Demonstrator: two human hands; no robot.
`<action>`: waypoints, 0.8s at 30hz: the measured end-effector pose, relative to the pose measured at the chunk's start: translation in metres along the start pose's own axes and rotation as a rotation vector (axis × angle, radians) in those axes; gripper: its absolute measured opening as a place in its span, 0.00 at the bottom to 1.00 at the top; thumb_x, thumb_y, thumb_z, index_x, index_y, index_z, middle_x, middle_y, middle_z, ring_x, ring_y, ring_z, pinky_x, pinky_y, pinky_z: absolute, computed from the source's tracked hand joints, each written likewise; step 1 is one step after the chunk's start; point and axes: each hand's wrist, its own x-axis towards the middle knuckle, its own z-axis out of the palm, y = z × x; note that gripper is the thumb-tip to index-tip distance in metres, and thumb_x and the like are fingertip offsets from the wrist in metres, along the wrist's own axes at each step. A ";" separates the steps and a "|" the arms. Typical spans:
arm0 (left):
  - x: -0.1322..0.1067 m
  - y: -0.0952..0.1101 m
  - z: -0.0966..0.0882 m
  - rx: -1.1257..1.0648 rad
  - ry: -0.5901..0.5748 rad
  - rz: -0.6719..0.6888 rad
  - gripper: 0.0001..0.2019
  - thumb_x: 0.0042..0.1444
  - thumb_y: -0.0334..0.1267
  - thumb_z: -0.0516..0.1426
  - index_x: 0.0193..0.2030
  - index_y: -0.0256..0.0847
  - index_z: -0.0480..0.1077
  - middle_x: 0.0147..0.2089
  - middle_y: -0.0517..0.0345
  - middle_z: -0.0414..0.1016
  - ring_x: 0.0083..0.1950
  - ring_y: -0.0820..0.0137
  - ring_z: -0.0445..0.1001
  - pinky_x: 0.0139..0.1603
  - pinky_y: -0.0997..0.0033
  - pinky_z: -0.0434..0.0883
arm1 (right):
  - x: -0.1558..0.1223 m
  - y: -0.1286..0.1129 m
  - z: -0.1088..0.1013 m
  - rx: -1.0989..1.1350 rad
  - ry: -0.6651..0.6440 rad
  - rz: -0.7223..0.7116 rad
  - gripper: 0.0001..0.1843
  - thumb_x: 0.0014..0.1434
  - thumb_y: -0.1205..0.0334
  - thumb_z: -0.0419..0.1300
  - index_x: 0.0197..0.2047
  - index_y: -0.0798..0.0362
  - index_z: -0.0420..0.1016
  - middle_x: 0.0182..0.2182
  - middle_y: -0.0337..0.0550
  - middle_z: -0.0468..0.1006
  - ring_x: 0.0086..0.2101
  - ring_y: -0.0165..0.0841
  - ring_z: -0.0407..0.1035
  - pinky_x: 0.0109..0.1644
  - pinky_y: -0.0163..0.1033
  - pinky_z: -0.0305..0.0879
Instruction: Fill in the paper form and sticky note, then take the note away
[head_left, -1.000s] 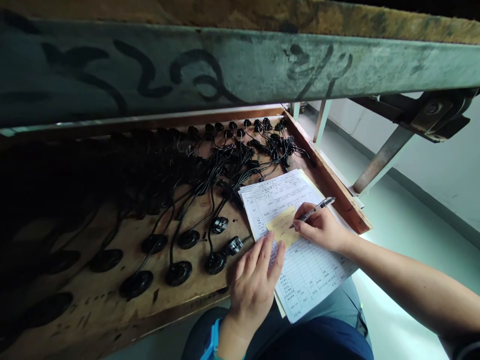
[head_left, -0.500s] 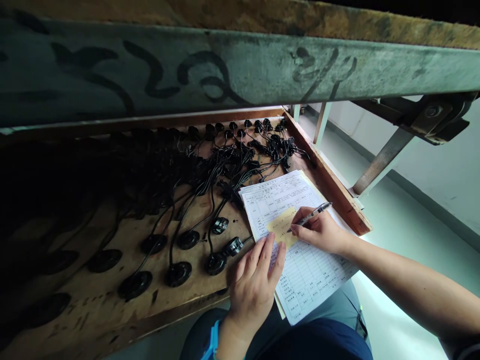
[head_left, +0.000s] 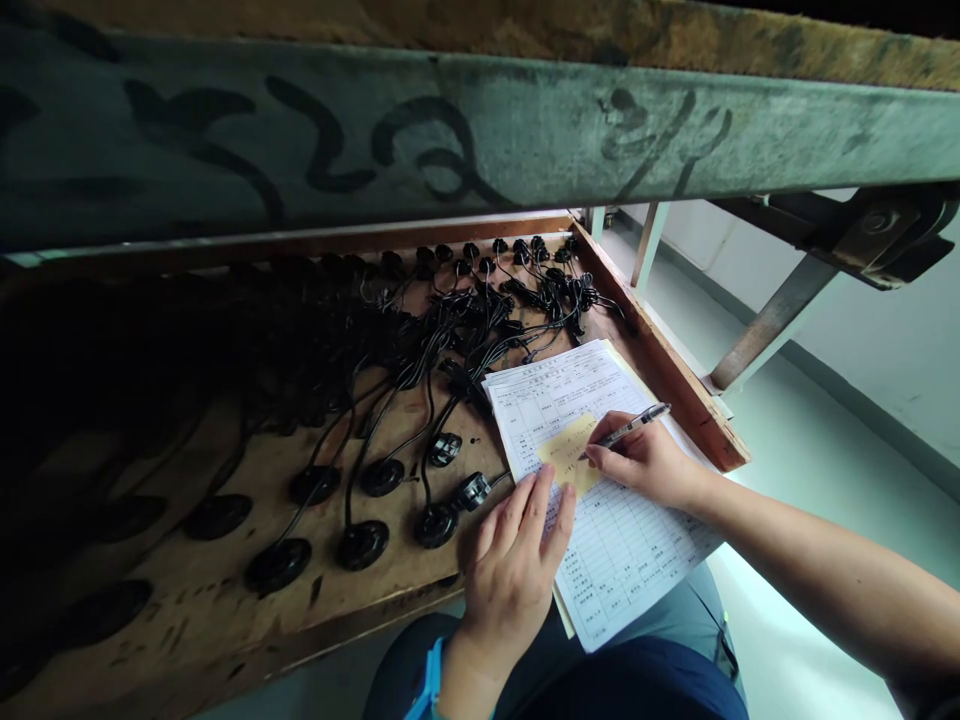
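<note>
Far left, the wooden desk (head_left: 225, 620) lies in deep shadow under a green beam (head_left: 480, 140) marked with black scrawl. Dark round parts (head_left: 279, 565) sit in a loose row along the near part of the desk, each trailing a black cord (head_left: 352, 450) toward the back, where the cords knot into a dense tangle (head_left: 480, 310). A smaller black part (head_left: 472, 490) lies just beside the papers.

Next comes the left hand (head_left: 517, 575), flat and open, fingers spread, its fingertips (head_left: 551, 485) pressing on the near left edge of a stack of forms (head_left: 615, 540). A blue band (head_left: 427, 685) shows at that wrist. The forms are printed grids, lying at an angle over the desk's near right corner, with their lower end hanging past the desk edge above the person's lap.

On the forms, just beyond the left fingertips, a yellow note (head_left: 566, 450) lies flat, with faint handwriting on it. The right hand (head_left: 649, 465) rests on the forms just right of the note, closed around a pen (head_left: 626, 428) in a writing grip; the tip touches the note's right edge, the barrel slanting up and to the right.

Further right, the desk's raised wooden rim (head_left: 675, 390) runs diagonally. Beyond it a metal strut (head_left: 765, 320) rises to a bracket (head_left: 877, 235) under the beam, above a pale floor (head_left: 810, 440).
</note>
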 end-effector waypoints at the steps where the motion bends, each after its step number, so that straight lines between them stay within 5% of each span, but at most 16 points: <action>1: 0.000 0.000 0.000 0.001 0.001 0.000 0.22 0.69 0.26 0.49 0.65 0.39 0.71 0.69 0.42 0.71 0.63 0.53 0.73 0.57 0.54 0.66 | 0.000 0.000 0.000 -0.008 -0.001 -0.006 0.14 0.61 0.53 0.61 0.35 0.56 0.74 0.29 0.44 0.78 0.26 0.29 0.68 0.31 0.36 0.67; 24: 0.000 0.000 0.000 0.010 0.012 0.014 0.22 0.68 0.25 0.49 0.66 0.39 0.70 0.68 0.41 0.71 0.63 0.52 0.74 0.56 0.54 0.67 | 0.000 -0.003 0.001 0.014 0.026 0.022 0.10 0.58 0.56 0.61 0.34 0.55 0.73 0.28 0.42 0.76 0.26 0.29 0.68 0.31 0.36 0.66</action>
